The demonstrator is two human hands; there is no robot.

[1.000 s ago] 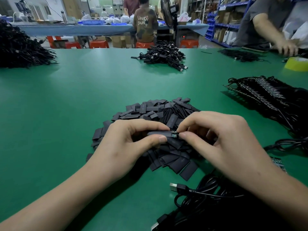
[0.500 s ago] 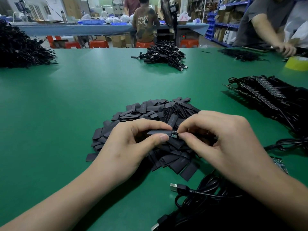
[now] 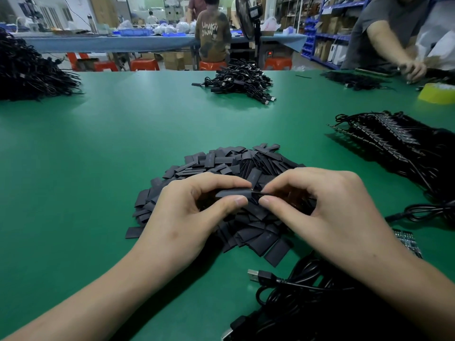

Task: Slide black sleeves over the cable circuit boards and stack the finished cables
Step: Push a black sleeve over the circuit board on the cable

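Note:
My left hand (image 3: 187, 217) pinches a flat black sleeve (image 3: 232, 193) between thumb and forefinger, just above a heap of loose black sleeves (image 3: 236, 166). My right hand (image 3: 327, 212) pinches the small circuit board (image 3: 256, 195) at the sleeve's right end; only a sliver of the board shows, and its cable is hidden under my palm. The two hands almost touch at the fingertips. A tangle of black USB cables (image 3: 307, 291) lies near the table's front edge under my right forearm.
A row of cables with bare boards (image 3: 394, 143) lies at the right. Cable heaps sit at the far middle (image 3: 238, 82) and far left (image 3: 27, 70). A yellow tape roll (image 3: 435, 93) and another person's arm (image 3: 391, 50) are at the far right.
The board has gone further into the sleeve: less of it shows between my fingertips now. Both hands stay in nearly the same place.

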